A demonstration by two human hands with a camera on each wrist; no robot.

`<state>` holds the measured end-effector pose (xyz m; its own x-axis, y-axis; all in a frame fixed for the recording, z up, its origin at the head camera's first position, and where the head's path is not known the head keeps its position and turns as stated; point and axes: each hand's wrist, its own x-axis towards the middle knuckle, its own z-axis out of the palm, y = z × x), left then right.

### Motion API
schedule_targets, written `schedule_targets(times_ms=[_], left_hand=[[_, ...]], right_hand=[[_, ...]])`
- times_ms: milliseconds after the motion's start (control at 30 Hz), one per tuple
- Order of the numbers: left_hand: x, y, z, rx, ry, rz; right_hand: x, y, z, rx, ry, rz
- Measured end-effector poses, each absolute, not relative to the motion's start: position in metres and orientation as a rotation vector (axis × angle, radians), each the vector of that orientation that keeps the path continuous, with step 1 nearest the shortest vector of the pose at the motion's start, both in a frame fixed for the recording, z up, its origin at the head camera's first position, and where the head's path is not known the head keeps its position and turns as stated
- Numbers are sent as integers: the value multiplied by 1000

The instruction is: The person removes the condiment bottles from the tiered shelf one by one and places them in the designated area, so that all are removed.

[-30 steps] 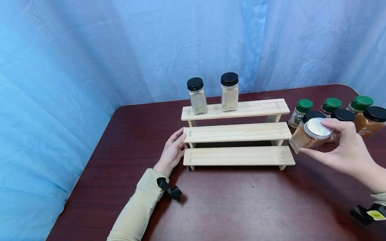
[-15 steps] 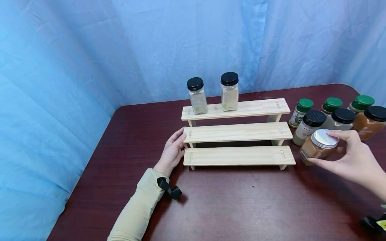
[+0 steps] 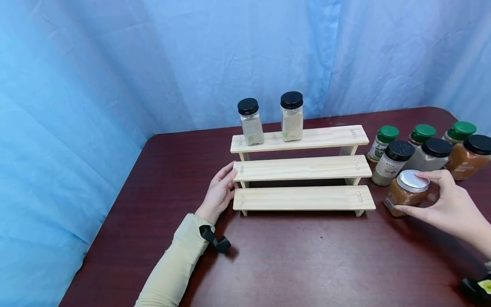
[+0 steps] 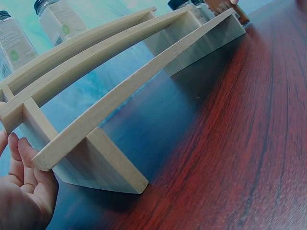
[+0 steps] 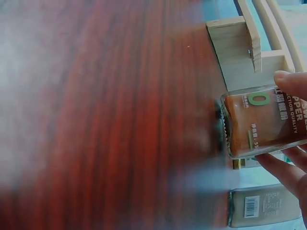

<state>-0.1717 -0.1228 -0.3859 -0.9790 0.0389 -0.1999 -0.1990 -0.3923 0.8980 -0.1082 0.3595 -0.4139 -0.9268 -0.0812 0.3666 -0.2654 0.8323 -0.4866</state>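
Note:
A pale wooden three-tier rack (image 3: 303, 198) stands on the dark red table. My left hand (image 3: 217, 192) grips its left end, thumb and fingers at the middle shelf's edge. To the right of the rack, my right hand (image 3: 452, 207) holds a squat glass spice jar (image 3: 405, 197) with a silver lid and orange-brown powder. Its fingers and thumb span the jar, which stands nearly upright at table level. In the right wrist view, the printed label of this spice jar (image 5: 264, 120) shows. Whether the jar's base bears fully on the table is hard to tell.
Two black-lidded glass jars, one left (image 3: 251, 123) and one right (image 3: 292, 117), stand on the top shelf. Close behind the right hand are several jars with black lids (image 3: 391, 164) and green lids (image 3: 385, 136). Blue curtains (image 3: 230, 64) hang behind the table (image 3: 291, 264).
My right hand has moved the silver-lidded spice jar right and down, away from the rack's end, and the jar has gone from tilted to nearly upright. My left hand stays on the rack.

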Motion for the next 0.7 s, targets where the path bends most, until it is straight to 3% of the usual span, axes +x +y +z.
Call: schedule_targets(times_ms=[167, 467, 700], left_hand=[[-172, -123, -386, -227, 1635, 2508], [-173, -122, -387, -222, 1632, 2511], [-173, -123, -387, -233, 1633, 2507]], right_hand=[[-112, 365, -420, 246, -2699, 730], [-94, 345, -382, 381, -2656, 700], [-91, 341, -380, 383, -2656, 706]])
